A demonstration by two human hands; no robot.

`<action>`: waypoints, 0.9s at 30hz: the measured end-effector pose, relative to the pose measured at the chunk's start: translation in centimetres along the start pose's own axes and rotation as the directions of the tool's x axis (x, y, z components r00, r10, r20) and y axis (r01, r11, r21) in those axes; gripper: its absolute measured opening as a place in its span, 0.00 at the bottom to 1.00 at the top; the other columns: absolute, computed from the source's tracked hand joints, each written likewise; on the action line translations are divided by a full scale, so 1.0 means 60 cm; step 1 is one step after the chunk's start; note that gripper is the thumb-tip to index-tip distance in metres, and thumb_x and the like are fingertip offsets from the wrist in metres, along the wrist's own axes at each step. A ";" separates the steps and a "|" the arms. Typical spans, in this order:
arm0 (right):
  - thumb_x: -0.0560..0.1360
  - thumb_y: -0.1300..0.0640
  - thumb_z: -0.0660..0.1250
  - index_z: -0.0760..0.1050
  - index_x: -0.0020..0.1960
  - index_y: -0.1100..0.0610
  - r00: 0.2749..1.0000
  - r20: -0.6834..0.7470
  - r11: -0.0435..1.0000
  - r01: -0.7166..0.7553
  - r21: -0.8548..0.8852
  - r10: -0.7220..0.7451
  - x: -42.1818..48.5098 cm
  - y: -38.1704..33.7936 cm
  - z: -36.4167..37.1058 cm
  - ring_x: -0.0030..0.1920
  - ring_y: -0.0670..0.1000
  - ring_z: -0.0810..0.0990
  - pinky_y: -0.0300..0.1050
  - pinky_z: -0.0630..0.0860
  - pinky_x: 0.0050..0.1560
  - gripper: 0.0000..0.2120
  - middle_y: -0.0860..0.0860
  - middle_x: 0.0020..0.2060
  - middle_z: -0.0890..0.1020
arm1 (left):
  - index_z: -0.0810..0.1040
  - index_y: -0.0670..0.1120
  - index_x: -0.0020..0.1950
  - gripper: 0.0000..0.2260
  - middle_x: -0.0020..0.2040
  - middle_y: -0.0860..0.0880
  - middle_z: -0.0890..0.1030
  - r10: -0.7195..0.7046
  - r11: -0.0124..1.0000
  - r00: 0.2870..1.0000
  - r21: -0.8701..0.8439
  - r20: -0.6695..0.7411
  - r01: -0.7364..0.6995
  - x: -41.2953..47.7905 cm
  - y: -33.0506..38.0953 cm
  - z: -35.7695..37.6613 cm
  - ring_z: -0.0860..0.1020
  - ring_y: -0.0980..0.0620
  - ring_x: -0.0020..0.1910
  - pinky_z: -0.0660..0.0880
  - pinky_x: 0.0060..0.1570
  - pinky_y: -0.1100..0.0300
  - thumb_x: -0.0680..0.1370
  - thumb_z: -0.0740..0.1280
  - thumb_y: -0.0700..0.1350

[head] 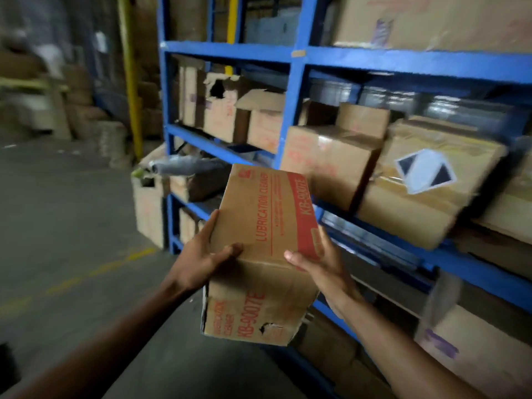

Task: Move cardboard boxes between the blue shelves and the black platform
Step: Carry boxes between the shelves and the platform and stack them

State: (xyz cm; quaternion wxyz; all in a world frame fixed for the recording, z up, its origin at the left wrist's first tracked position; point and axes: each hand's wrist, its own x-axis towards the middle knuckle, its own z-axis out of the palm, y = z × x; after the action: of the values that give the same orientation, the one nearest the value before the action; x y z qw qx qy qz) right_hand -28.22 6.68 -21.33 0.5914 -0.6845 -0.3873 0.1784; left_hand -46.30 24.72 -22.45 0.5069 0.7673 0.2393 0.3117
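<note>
I held one brown rectangular cardboard box with red print [267, 226] in the air, just in front of the blue metal shelves [296, 110] and resting on none of them. My left grip [201, 254] clamped its left side and my right grip [319, 263] its right, thumbs over the near top edge, probably to steady its tilt. Two cartons counted clearly beyond: a diamond-labelled taped carton [426, 182] and a faded red-printed carton [331, 165]. No black platform showed.

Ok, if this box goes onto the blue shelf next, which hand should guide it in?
Probably the right hand: it grips the box on the side nearest the blue shelves; the left hand holds the aisle side.
</note>
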 end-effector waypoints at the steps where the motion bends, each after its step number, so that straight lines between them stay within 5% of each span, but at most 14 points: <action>1: 0.69 0.55 0.77 0.71 0.66 0.43 0.999 0.047 1.000 -0.005 0.008 0.005 0.020 0.008 0.015 0.54 0.45 0.83 0.41 0.80 0.51 0.28 0.45 0.53 0.84 | 0.54 0.56 0.80 0.50 0.64 0.57 0.75 -0.029 1.000 0.999 -0.002 -0.033 0.029 0.001 -0.016 -0.010 0.77 0.62 0.58 0.73 0.56 0.65 0.63 0.72 0.67; 3: 0.70 0.57 0.77 0.71 0.65 0.45 0.991 0.132 1.000 -0.011 0.019 0.009 0.055 0.021 0.043 0.51 0.42 0.83 0.34 0.79 0.44 0.27 0.43 0.51 0.84 | 0.54 0.56 0.80 0.51 0.64 0.57 0.76 -0.087 0.996 0.992 -0.008 -0.096 0.087 0.000 -0.043 -0.027 0.77 0.59 0.60 0.73 0.56 0.65 0.62 0.71 0.68; 8: 0.68 0.51 0.76 0.70 0.66 0.43 0.935 0.354 0.999 -0.006 0.052 -0.013 0.122 0.044 0.102 0.53 0.40 0.81 0.32 0.77 0.46 0.28 0.41 0.53 0.83 | 0.51 0.59 0.80 0.51 0.62 0.61 0.74 -0.190 0.981 0.952 -0.020 -0.239 0.190 -0.023 -0.081 -0.048 0.77 0.61 0.57 0.76 0.53 0.65 0.62 0.71 0.69; 13: 0.69 0.49 0.75 0.70 0.68 0.44 0.849 0.521 0.991 0.022 0.134 -0.089 0.184 0.055 0.162 0.58 0.43 0.80 0.48 0.76 0.60 0.30 0.43 0.58 0.82 | 0.51 0.59 0.80 0.52 0.63 0.59 0.71 -0.245 0.966 0.877 -0.029 -0.413 0.256 -0.044 -0.088 -0.066 0.76 0.56 0.59 0.78 0.57 0.55 0.61 0.71 0.69; 17: 0.68 0.50 0.76 0.71 0.67 0.44 0.761 0.626 0.978 0.052 0.203 -0.171 0.213 0.043 0.202 0.58 0.44 0.81 0.49 0.77 0.61 0.29 0.44 0.57 0.82 | 0.52 0.59 0.79 0.50 0.65 0.56 0.72 -0.242 0.960 0.784 -0.023 -0.572 0.280 -0.072 -0.077 -0.078 0.77 0.55 0.59 0.80 0.49 0.62 0.64 0.73 0.66; 22: 0.67 0.52 0.77 0.71 0.66 0.46 0.638 0.727 0.955 0.046 0.294 -0.254 0.232 0.037 0.229 0.57 0.46 0.82 0.52 0.77 0.60 0.30 0.46 0.57 0.83 | 0.53 0.60 0.79 0.49 0.64 0.59 0.72 -0.234 0.950 0.660 -0.025 -0.714 0.310 -0.110 -0.053 -0.057 0.77 0.57 0.59 0.80 0.55 0.58 0.64 0.74 0.65; 27: 0.68 0.51 0.78 0.69 0.66 0.43 0.443 0.841 0.942 0.028 0.334 -0.311 0.206 0.039 0.271 0.58 0.46 0.81 0.52 0.77 0.60 0.31 0.45 0.58 0.82 | 0.54 0.58 0.80 0.50 0.66 0.57 0.73 -0.268 0.921 0.468 -0.081 -0.842 0.381 -0.191 -0.040 -0.017 0.77 0.58 0.61 0.77 0.61 0.56 0.63 0.75 0.64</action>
State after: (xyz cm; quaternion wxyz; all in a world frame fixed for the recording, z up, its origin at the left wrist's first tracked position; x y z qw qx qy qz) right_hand -31.00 26.73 -24.78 0.4065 -0.3615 -0.6760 0.4971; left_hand -55.11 18.41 -27.06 0.3321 0.4910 0.6117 0.5239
